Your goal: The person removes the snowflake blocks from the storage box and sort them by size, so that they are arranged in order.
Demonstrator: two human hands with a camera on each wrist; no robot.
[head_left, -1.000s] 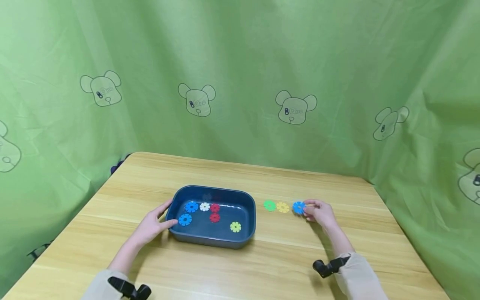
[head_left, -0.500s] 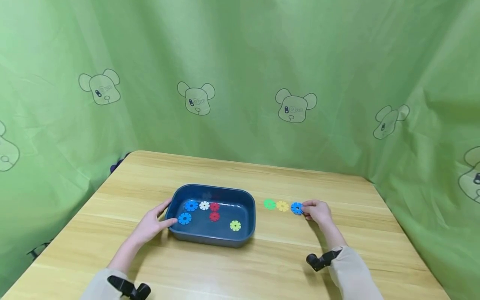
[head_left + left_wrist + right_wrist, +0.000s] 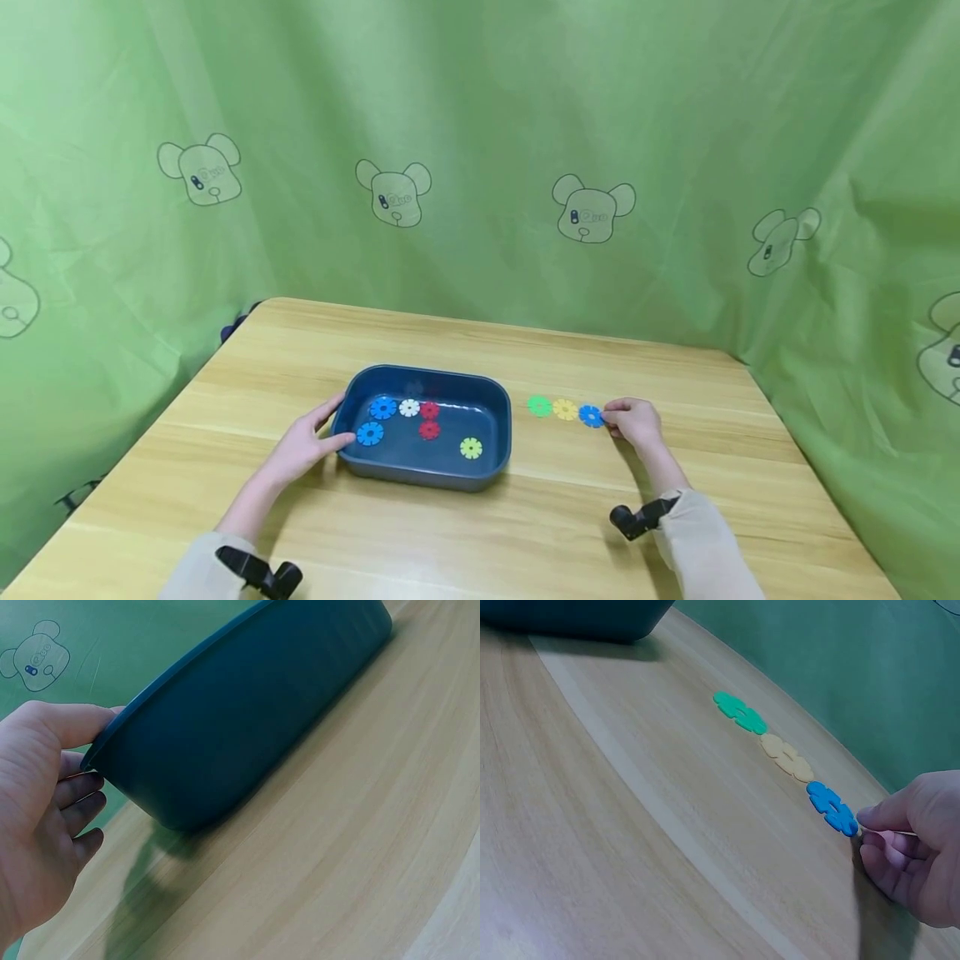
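My left hand (image 3: 298, 448) grips the left end of a dark blue plastic basin (image 3: 420, 481), thumb over the rim, other fingers outside; the left wrist view shows the basin wall (image 3: 232, 727) close up. With thumb and fingertips, my right hand (image 3: 636, 423) pinches the right edge of a blue slotted snowflake disc (image 3: 844, 820). That disc lies low at the table, in line with a yellow disc (image 3: 781, 754) and a green disc (image 3: 733, 708) on its left. The yellow and green discs sit edge to edge.
Inside the basin lie two blue discs (image 3: 370, 433), a white disc (image 3: 405, 407), two red discs (image 3: 429, 411) and a yellow-green disc (image 3: 465, 448). The wooden table (image 3: 420, 550) ends at a green curtain (image 3: 480, 275) printed with bear heads. Black cameras sit on both wrists.
My right hand has brought the blue disc slightly left and down, to beside the yellow disc; it was raised and tilted before. The left hand and basin have stayed put.
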